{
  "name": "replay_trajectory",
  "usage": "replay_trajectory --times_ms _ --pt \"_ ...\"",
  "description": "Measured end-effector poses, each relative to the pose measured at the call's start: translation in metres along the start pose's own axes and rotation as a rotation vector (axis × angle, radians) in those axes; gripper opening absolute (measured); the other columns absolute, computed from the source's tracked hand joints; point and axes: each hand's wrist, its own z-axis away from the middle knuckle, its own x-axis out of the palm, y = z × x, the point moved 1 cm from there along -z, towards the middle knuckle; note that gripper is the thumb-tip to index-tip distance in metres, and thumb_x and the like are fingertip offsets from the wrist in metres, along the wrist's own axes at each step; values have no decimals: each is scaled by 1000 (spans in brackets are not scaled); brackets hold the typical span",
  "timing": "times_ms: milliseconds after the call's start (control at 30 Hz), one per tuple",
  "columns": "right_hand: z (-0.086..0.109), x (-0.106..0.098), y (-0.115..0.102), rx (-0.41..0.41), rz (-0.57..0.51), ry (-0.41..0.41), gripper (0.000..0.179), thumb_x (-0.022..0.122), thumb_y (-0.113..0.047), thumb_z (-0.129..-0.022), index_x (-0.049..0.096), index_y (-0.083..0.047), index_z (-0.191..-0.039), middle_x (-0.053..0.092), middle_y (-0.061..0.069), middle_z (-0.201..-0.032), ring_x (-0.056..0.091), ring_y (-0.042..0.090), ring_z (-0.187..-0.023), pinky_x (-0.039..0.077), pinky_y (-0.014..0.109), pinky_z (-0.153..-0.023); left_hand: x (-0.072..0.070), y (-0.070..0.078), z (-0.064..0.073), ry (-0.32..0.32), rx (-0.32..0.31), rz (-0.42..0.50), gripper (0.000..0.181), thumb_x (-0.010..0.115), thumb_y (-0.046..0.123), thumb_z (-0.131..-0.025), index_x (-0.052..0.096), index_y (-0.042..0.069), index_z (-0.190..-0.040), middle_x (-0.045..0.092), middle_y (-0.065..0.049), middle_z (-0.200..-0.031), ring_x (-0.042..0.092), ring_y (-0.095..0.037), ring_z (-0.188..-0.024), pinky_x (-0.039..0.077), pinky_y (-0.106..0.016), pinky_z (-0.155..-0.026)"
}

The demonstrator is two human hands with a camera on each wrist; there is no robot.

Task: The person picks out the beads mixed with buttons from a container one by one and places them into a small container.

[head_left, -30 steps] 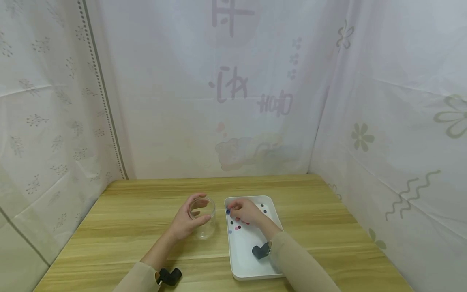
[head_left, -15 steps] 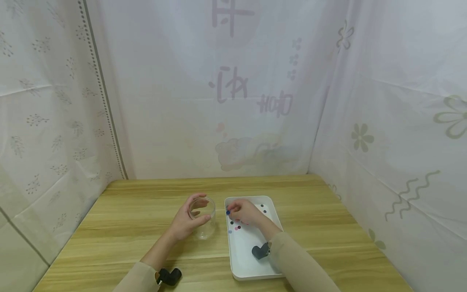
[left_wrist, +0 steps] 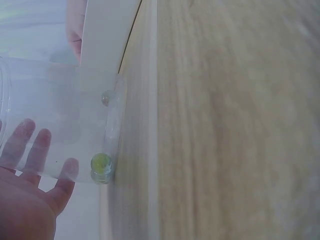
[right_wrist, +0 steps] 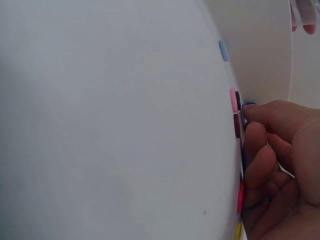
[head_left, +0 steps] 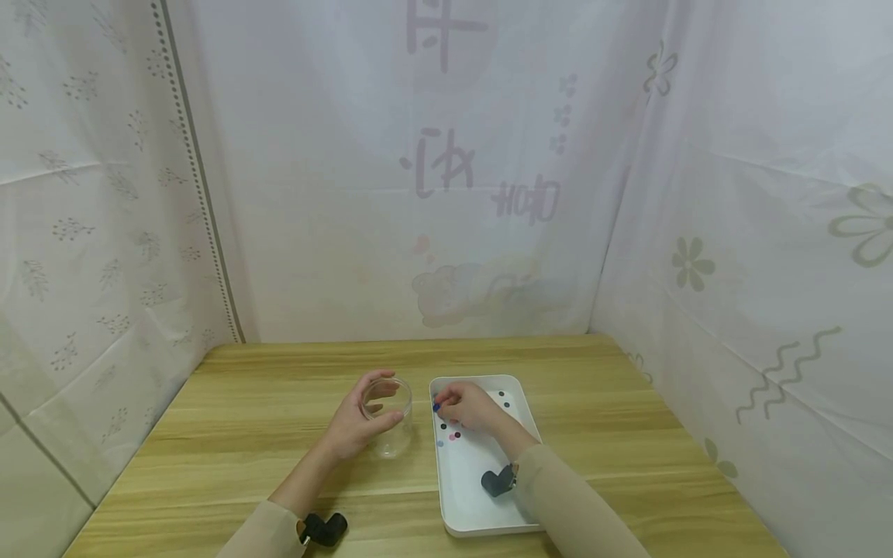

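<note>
My left hand (head_left: 359, 422) grips a clear, round container (head_left: 394, 438) that stands upright on the table, fingers behind it and thumb across its front. In the left wrist view, a yellow-green glassy ball (left_wrist: 101, 163) and a smaller clear one (left_wrist: 105, 98) show at its base. My right hand (head_left: 470, 404) is inside the white tray (head_left: 469, 496), at its left wall. Its thumb and fingertips pinch a blue button (head_left: 436, 407), partly hidden by them. Beside them in the right wrist view lie a pink button (right_wrist: 233, 100), a dark red one (right_wrist: 236, 126) and a light blue one (right_wrist: 223, 50).
Two dark buttons (head_left: 504, 399) lie near the tray's far right side. Red (right_wrist: 241, 197) and yellow (right_wrist: 238, 231) buttons are low in the right wrist view. The wooden table (head_left: 279, 387) is bordered by patterned curtains (head_left: 349, 232) at the back and sides.
The blue button has shifted very slightly towards me at the right fingertips, and the right fingers have moved a little. The left hand and the container have stayed in place.
</note>
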Motion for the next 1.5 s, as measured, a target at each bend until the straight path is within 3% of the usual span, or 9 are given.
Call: replay_trajectory --times_ms 233,500,767,1033,1267,1500 --pt "-1 -1 1 9 19 5 17 74 -11 -100 76 -13 -117 71 0 -96 64 13 -80 53 24 -67 0 1 0 8 -20 -3 68 79 17 -100 45 17 -159 57 -28 -156 52 -46 -148 41 -73 -121" --pt "-1 -3 1 16 7 -1 17 75 -13 -101 76 -14 -117 71 1 -97 65 15 -80 54 27 -68 1 2 -1 -4 -11 3 67 79 19 -100 45 15 -159 55 -32 -156 51 -48 -148 41 -74 -121" --pt "-2 -8 2 14 12 -10 17 76 -16 -100 77 -17 -117 73 -1 -94 60 12 -68 46 23 -53 2 1 -2 -1 -13 1 67 79 18 -100 46 16 -158 57 -30 -155 52 -46 -147 41 -72 -121" --pt "0 -10 1 10 3 -11 16 74 -17 -103 77 -15 -119 75 -1 -95 62 13 -68 44 22 -50 2 0 -2 3 -8 -5 67 80 18 -100 46 16 -158 57 -31 -154 53 -46 -146 42 -72 -120" --pt "3 -16 -2 -1 -16 8 20 74 -19 -104 76 -14 -124 75 4 -96 63 15 -66 48 24 -53 2 2 -1 -1 1 -6 67 79 18 -100 45 15 -158 56 -33 -154 53 -48 -146 42 -73 -120" --pt "4 -22 -5 -29 -63 15 24 73 -21 -105 74 -11 -127 78 9 -107 71 18 -78 56 27 -61 2 1 0 11 -9 -7 67 80 18 -100 47 16 -158 58 -31 -154 54 -46 -146 43 -73 -120"
